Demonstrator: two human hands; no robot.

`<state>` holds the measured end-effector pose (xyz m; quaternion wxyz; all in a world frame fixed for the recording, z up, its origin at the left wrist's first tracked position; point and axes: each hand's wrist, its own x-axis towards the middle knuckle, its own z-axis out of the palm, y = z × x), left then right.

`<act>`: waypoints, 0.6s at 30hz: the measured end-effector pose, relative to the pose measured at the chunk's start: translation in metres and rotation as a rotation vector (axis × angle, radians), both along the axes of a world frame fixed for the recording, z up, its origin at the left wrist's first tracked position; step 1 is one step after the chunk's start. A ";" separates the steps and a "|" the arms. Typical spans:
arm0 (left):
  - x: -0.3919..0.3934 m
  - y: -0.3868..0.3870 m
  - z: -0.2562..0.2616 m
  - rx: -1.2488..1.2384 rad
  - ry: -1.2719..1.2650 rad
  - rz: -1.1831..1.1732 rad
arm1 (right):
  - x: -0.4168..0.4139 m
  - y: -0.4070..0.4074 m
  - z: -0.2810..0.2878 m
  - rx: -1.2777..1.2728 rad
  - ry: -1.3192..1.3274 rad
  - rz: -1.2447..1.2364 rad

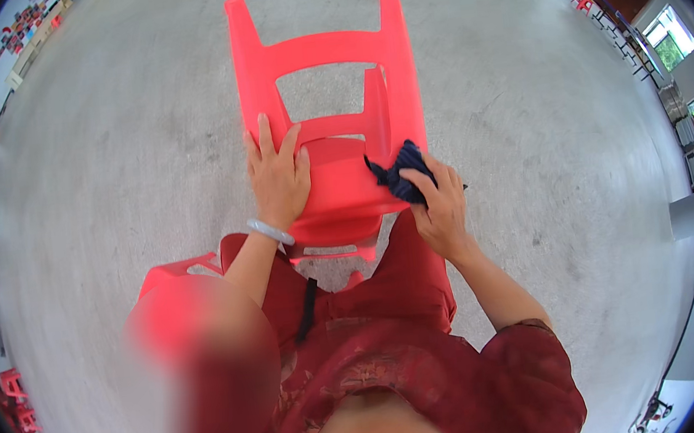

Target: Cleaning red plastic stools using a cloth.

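Observation:
A red plastic stool lies tipped in front of me, its legs pointing away from my body. My left hand rests with spread fingers on the stool's left leg, near the seat end; a pale bangle is on that wrist. Bunched in my right hand is a dark blue cloth, pressed against the stool's right side near the seat. Beneath the tipped stool, between my knees, more red plastic shows; how the pieces join there is partly hidden.
Beside my left leg stands another red plastic stool, partly covered by a blurred patch. Grey concrete floor surrounds me. Far off at the left edge are several red stools; a long table with benches runs along the right wall.

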<state>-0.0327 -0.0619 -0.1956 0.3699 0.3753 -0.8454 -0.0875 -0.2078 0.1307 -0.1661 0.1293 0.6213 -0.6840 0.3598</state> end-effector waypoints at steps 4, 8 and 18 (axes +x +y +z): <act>-0.001 -0.010 -0.005 0.187 0.113 -0.032 | 0.029 -0.030 0.006 -0.034 0.165 -0.041; 0.003 -0.027 -0.012 0.191 0.112 -0.138 | 0.084 -0.065 0.006 -0.038 0.255 0.144; 0.009 -0.004 0.007 0.078 0.003 -0.243 | 0.066 -0.039 -0.007 -0.154 0.216 0.122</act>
